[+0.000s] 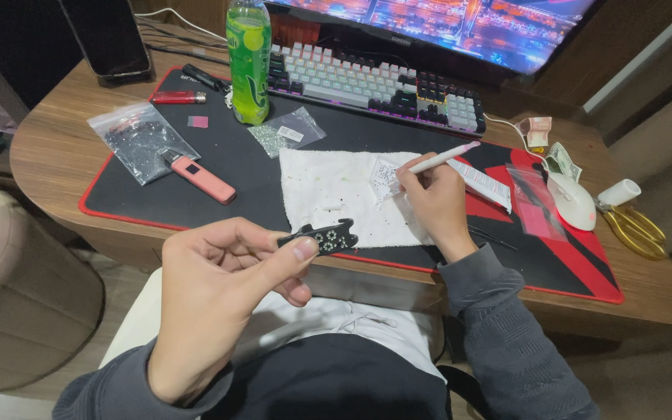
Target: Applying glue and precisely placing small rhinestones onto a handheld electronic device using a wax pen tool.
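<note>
left hand point(219, 292) pinches small black studded piece point(322, 236) above table edge | right hand point(433, 206) grips white pen point(439, 159) over white cloth point(344, 194) | white tube point(485, 185) just right | clear bags: glittery point(288, 131), dark-beaded point(140, 138), pink-tinted point(533, 204) | green bottle point(249, 66) behind

You wore a dark grey top with long sleeves, the fabric soft and slightly ribbed in look. The cuffs sat at your wrists, bunched into loose folds, most plainly on the right sleeve point(499, 334), where the cloth creased along the forearm. The left sleeve point(118, 389) showed only at its cuff, near the lower edge of the view. Your left hand point(219, 295) and right hand point(433, 206) were bare, without rings, watch or gloves. Over your lap you had light, off-white trousers point(351, 323) with a drawstring at the waist, and the dark hem of the top lay across them.
</note>
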